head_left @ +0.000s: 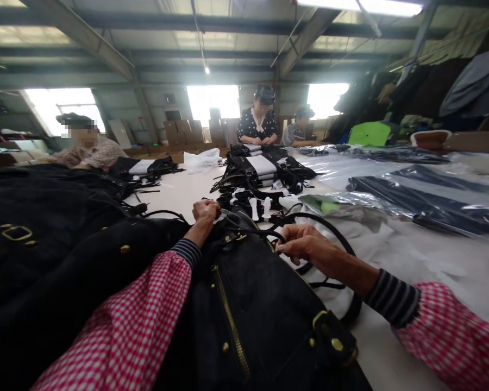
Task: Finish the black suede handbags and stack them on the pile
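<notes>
A black suede handbag [248,304] with a gold zip and studs lies in front of me on the white table [424,260]. My left hand [206,210] is closed on the bag's far top edge, next to some metal hardware. My right hand [305,244] is closed in a pinch on a thin black strap [330,228] that loops out over the table to the right. Both my sleeves are red-and-white checked over striped cuffs.
A heap of black bags [44,233] fills the left. More bags and white inserts [263,168] are piled mid-table. Plastic-wrapped goods [427,195] lie at right. A seated person [85,144] is at left, two people [258,122] at the far end.
</notes>
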A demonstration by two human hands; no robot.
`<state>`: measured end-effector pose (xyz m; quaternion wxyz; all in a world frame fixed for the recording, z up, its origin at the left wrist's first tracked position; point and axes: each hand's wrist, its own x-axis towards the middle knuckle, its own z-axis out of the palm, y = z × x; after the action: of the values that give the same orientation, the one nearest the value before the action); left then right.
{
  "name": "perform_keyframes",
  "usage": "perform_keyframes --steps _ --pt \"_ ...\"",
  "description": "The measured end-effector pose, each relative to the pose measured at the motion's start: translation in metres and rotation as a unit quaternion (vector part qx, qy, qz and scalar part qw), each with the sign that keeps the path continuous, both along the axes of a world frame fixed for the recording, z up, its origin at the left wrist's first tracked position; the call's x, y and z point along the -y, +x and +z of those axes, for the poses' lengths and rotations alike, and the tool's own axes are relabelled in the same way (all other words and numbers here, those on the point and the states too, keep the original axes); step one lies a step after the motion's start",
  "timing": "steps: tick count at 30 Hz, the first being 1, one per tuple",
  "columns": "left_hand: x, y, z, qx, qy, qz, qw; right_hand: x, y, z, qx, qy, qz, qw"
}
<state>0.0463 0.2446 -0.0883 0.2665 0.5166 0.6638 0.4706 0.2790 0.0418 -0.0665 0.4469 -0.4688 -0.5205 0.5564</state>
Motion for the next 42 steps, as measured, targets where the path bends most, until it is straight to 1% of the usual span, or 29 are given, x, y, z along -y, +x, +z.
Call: perform_keyframes --steps 3,6,7,8,9,10,12,13,14,15,17,18,20,22,23,24,25,26,27,28,30,31,32,33,35,37,38,40,42 --pt "0.014 -0.002 0.022 -0.069 0.017 -0.021 0.997 0.005 -0.003 -0.006 -0.035 -0.021 -0.030 0.999" --pt "0.045 0.001 0.054 -0.142 0.074 -0.045 0.986 0.007 -0.007 -0.009 -0.047 -0.036 -0.044 0.997" --pt "0.061 0.003 0.063 -0.171 0.099 -0.070 0.978 0.007 -0.008 -0.009 -0.050 -0.034 -0.047 0.997" --pt "0.079 0.005 0.071 -0.204 0.126 -0.110 0.965 0.008 -0.009 -0.009 -0.052 -0.028 -0.049 0.997" --pt "0.099 0.008 0.076 -0.244 0.152 -0.167 0.943 0.009 -0.009 -0.009 -0.053 -0.021 -0.051 0.997" --pt "0.120 0.010 0.077 -0.283 0.173 -0.238 0.913 0.010 -0.010 -0.009 -0.052 -0.016 -0.054 0.997" --pt "0.157 0.011 0.072 -0.346 0.179 -0.375 0.841 0.012 -0.011 -0.011 -0.052 -0.010 -0.060 0.997" --pt "0.171 0.010 0.065 -0.362 0.167 -0.421 0.815 0.013 -0.011 -0.012 -0.052 -0.008 -0.063 0.997" --pt "0.182 0.009 0.058 -0.374 0.150 -0.452 0.796 0.014 -0.012 -0.013 -0.052 -0.007 -0.067 0.996" --pt "0.188 0.007 0.051 -0.383 0.132 -0.466 0.786 0.016 -0.012 -0.013 -0.051 -0.008 -0.070 0.996" --pt "0.190 0.002 0.039 -0.403 0.104 -0.471 0.778 0.020 -0.011 -0.014 -0.040 -0.007 -0.067 0.997" --pt "0.187 0.000 0.036 -0.415 0.095 -0.469 0.773 0.022 -0.011 -0.014 -0.033 -0.008 -0.063 0.997" --pt "0.184 -0.001 0.037 -0.442 0.090 -0.461 0.764 0.025 -0.010 -0.013 -0.032 -0.010 -0.060 0.998" --pt "0.190 0.001 0.047 -0.466 0.113 -0.436 0.762 0.028 -0.009 -0.012 -0.050 -0.015 -0.066 0.996" --pt "0.198 0.004 0.055 -0.471 0.133 -0.420 0.765 0.029 -0.008 -0.012 -0.058 -0.019 -0.071 0.996" --pt "0.210 0.008 0.064 -0.467 0.155 -0.412 0.767 0.030 -0.006 -0.011 -0.060 -0.023 -0.076 0.995" --pt "0.225 0.014 0.074 -0.457 0.173 -0.419 0.765 0.033 -0.004 -0.011 -0.053 -0.024 -0.082 0.995" --pt "0.243 0.020 0.085 -0.444 0.182 -0.446 0.755 0.037 -0.001 -0.009 -0.039 -0.019 -0.090 0.995" --pt "0.261 0.027 0.094 -0.429 0.181 -0.495 0.734 0.043 0.004 -0.008 -0.020 -0.009 -0.098 0.995" --pt "0.278 0.034 0.102 -0.430 0.169 -0.545 0.700 0.051 0.009 -0.006 0.000 0.006 -0.100 0.995" --pt "0.306 0.045 0.110 -0.461 0.166 -0.605 0.628 0.072 0.021 -0.001 0.040 0.038 -0.070 0.996" --pt "0.316 0.049 0.110 -0.475 0.167 -0.620 0.601 0.084 0.026 0.001 0.059 0.049 -0.040 0.996" --pt "0.323 0.050 0.108 -0.485 0.171 -0.625 0.587 0.097 0.030 0.003 0.074 0.051 -0.006 0.996" --pt "0.327 0.049 0.103 -0.486 0.175 -0.624 0.586 0.110 0.033 0.004 0.087 0.044 0.028 0.995" --pt "0.331 0.039 0.091 -0.475 0.184 -0.608 0.609 0.130 0.035 0.004 0.106 0.020 0.070 0.992" --pt "0.332 0.026 0.081 -0.469 0.193 -0.588 0.630 0.143 0.032 0.003 0.108 0.003 0.078 0.991" --pt "0.333 0.020 0.079 -0.472 0.201 -0.580 0.632 0.145 0.030 0.002 0.102 0.000 0.076 0.992" --pt "0.337 0.013 0.079 -0.494 0.216 -0.569 0.621 0.145 0.025 0.000 0.073 -0.012 0.066 0.995" --pt "0.345 0.015 0.086 -0.517 0.225 -0.576 0.591 0.142 0.022 -0.002 0.027 -0.044 0.070 0.996"
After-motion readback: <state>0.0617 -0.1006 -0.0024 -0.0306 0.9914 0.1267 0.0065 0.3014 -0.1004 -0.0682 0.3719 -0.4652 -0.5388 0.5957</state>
